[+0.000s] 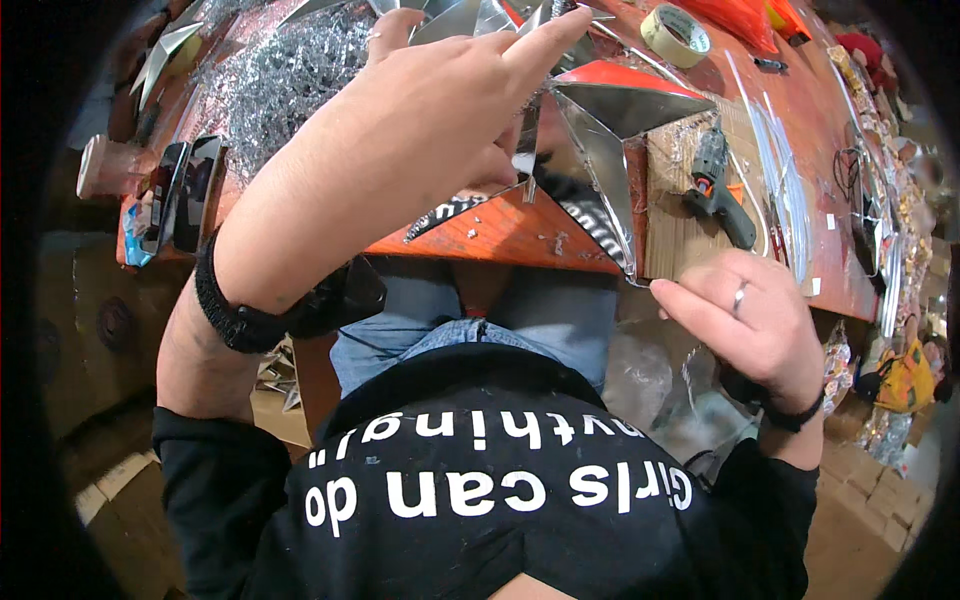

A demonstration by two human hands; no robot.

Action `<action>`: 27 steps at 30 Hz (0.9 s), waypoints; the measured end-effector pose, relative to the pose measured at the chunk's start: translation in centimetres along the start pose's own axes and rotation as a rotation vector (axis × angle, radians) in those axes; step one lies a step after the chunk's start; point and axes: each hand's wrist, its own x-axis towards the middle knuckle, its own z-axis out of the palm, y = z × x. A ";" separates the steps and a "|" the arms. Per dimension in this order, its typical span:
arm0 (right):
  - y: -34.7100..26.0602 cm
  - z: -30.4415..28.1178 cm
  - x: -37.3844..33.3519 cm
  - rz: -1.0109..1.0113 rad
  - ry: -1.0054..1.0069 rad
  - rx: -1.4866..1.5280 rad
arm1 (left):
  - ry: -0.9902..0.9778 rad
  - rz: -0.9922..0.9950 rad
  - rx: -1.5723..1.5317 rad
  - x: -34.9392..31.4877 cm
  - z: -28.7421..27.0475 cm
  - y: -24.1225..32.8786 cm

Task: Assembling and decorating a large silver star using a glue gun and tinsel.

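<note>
A shiny silver faceted star (600, 150) with mirror-like points and a red reflection lies over the near edge of the red table (520, 232). My left hand (465, 100) reaches across it from the left, some fingers curled round its middle and one finger stretched out toward the far right. At the tip of the star's lower right point, my right hand (745, 315) pinches a thin pale thread or wire (640, 284). Its fingers are closed, and the thread's other end is hidden in them. Part of the star is hidden under my left hand.
A glue gun (712, 180) rests on cardboard (668, 225) right of the star, beside long translucent glue sticks (780, 165). Behind is a tape roll (675, 36). Silver tinsel (285, 95) is heaped at left, near dark phones (195, 195) and a plastic cup (108, 168).
</note>
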 end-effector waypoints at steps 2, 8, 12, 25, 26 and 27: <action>0.1 -1.6 1.2 0.026 -0.081 0.035 | 0.009 -0.007 0.038 -0.3 0.3 0.2; 2.6 -1.3 4.9 0.111 -0.109 0.242 | 0.101 0.008 0.185 -0.6 1.8 -0.1; 5.0 -0.8 6.3 0.315 -0.148 0.450 | 0.040 0.038 0.097 -0.2 1.3 -1.0; 5.4 2.2 8.2 0.396 -0.039 0.535 | -0.021 0.071 -0.024 -0.4 1.1 -1.9; 5.7 2.6 8.2 0.296 -0.012 0.457 | 0.076 0.117 0.033 -0.2 2.0 -2.4; 5.8 2.7 8.3 0.196 0.014 0.377 | 0.176 0.163 0.091 0.0 2.7 -2.9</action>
